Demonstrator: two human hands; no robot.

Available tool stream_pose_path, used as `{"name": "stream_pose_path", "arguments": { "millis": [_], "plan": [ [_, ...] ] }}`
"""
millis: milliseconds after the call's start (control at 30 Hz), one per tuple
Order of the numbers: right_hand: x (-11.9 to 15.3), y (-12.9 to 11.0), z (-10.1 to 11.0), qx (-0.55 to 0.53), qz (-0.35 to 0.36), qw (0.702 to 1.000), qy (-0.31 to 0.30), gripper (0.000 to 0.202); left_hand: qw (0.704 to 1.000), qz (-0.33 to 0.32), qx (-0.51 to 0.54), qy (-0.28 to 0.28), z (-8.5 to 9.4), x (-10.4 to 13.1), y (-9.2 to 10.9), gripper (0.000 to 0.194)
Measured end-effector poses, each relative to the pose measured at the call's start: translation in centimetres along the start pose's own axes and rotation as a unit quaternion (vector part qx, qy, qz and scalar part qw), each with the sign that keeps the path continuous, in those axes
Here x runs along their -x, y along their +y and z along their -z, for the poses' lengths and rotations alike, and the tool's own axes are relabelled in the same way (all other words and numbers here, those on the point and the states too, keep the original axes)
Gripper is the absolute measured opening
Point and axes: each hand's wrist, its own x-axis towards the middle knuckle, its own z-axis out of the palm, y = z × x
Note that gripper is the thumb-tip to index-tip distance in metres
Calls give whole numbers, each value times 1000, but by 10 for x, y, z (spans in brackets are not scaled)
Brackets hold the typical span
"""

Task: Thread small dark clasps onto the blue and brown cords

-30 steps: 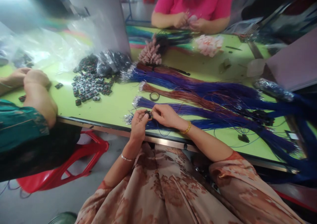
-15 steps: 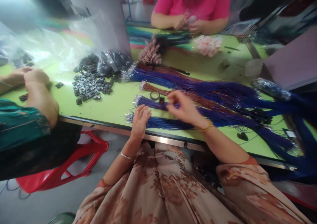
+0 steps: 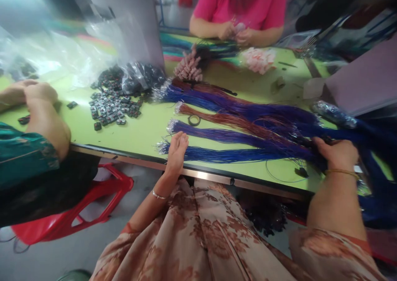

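Note:
My left hand (image 3: 176, 152) rests at the table's front edge, fingers stretched out, beside the metal-tipped ends of the blue wire bundle (image 3: 214, 154). No object shows clearly in it. Far to the right, my right hand (image 3: 339, 154) reaches over the dark, tangled part of the wires, its thumb pointing left. Its other fingers are largely hidden, so any hold is unclear. Between the hands lie a purple wire bundle (image 3: 207, 132) and a brown wire bundle (image 3: 211, 117), both with silvery terminals at their left ends.
A roll of black tape (image 3: 194, 120) lies among the bundles. Left of them is a pile of small black connectors (image 3: 108, 107) near plastic bags. A co-worker's arm (image 3: 46, 111) is at the left; another person in pink (image 3: 238, 12) works opposite. A grey post (image 3: 133, 32) rises from the table.
My right hand has moved far right, from above the purple bundle to the dark tangle of wires. A small black piece beside its fingers no longer shows there. My left hand has barely moved.

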Motion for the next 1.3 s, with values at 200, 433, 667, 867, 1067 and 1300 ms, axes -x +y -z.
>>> {"name": "stream_pose_path", "arguments": {
  "millis": [200, 433, 667, 867, 1067, 1300],
  "plan": [
    [61, -98, 83, -284, 161, 945, -13, 18, 996, -89, -11, -8, 7, 7, 11, 40],
    [163, -242, 103, -353, 513, 702, -345, 18, 959, -224, -125, 119, 62, -20, 45, 28],
    [179, -267, 86, -319, 531, 680, -391, 12, 839, -232, -404, 281, 157, -70, 74, 30],
    [178, -259, 89, -388, 488, 671, -402, 11, 739, -233, -572, 270, 173, -99, 97, 41],
    [186, -269, 93, -454, 430, 619, -476, 19, 709, -200, -633, 236, 169, -104, 102, 18],
    [192, -294, 110, -492, 436, 562, -502, 16, 717, -212, -622, 232, 158, -83, 101, 21]
  ]
}}
